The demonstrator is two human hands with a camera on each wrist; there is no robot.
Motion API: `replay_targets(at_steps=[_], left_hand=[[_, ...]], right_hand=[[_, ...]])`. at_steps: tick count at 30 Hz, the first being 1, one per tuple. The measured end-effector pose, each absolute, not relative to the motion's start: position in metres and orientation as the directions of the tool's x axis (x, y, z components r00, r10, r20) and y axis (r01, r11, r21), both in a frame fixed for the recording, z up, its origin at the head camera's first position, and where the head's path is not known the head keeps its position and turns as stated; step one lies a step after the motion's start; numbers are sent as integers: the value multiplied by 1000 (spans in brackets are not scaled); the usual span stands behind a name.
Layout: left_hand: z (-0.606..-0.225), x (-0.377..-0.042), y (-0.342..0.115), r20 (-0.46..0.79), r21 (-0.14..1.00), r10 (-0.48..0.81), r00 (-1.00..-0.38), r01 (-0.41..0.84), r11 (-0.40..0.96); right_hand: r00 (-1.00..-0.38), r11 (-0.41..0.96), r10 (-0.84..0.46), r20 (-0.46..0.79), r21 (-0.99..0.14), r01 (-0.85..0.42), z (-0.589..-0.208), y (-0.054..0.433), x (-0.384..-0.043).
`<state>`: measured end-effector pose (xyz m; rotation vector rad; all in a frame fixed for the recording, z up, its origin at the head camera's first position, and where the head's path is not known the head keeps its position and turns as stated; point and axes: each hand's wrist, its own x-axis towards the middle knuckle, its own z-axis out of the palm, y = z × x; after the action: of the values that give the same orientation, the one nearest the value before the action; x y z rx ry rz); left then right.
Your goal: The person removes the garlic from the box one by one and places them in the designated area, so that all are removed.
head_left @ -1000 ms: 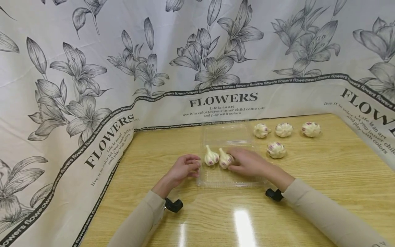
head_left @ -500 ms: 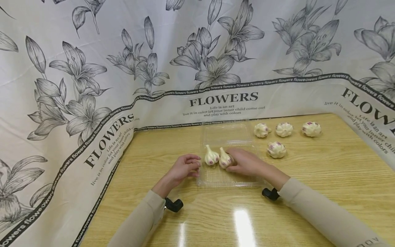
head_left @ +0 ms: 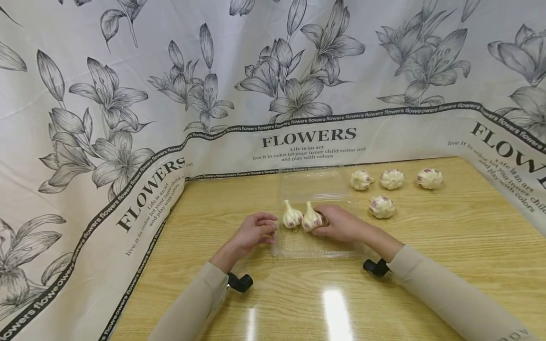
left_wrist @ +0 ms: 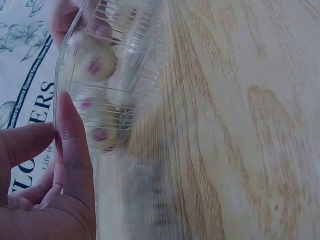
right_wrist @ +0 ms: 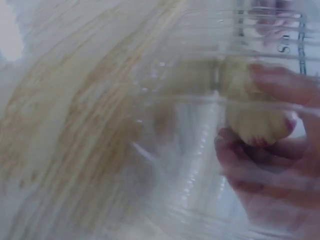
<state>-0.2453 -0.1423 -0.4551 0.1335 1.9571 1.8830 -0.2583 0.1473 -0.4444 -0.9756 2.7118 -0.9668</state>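
Note:
A clear plastic clamshell container (head_left: 315,248) lies with its lid folded back on the table. At its left side my left hand (head_left: 254,232) pinches the rim between thumb and finger, plain in the left wrist view. Inside, one garlic bulb (head_left: 292,215) stands near the left wall, its stem pointing up. Beside it my right hand (head_left: 339,222) grips a second garlic bulb (head_left: 312,219) from the right, fingers curled round its far side. The right wrist view shows this held bulb (right_wrist: 260,125) through the clear wall, somewhat blurred.
To the right of the container sit several more garlic bulbs: one nearer (head_left: 382,207), the others in a back row, with one bulb (head_left: 430,179) farthest right. A flower-printed curtain (head_left: 307,142) borders the wooden table (head_left: 290,303) at the back and sides.
The bulb in my right hand has turned slightly, and its stem now points more upright. My left hand stays at the container's left rim.

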Motion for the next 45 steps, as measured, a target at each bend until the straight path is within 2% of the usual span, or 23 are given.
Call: replay_targets(at_steps=[5, 25, 40, 45], left_hand=[[-457, -245, -143, -232, 973, 355, -905, -220, 73], [-456, -246, -142, -227, 974, 351, -909, -214, 75], [-454, -245, -142, -235, 972, 343, -909, -221, 82], [-454, -244, -142, -232, 973, 351, -907, -217, 82]], right_hand=[[-799, 570, -589, 121, -638, -517, -436, 151, -253], [-837, 591, -508, 203, -625, -510, -403, 197, -234], [-889, 587, -439, 126, -709, -391, -389, 249, -232], [-903, 545, -423, 73, -776, -318, -390, 266, -233]])
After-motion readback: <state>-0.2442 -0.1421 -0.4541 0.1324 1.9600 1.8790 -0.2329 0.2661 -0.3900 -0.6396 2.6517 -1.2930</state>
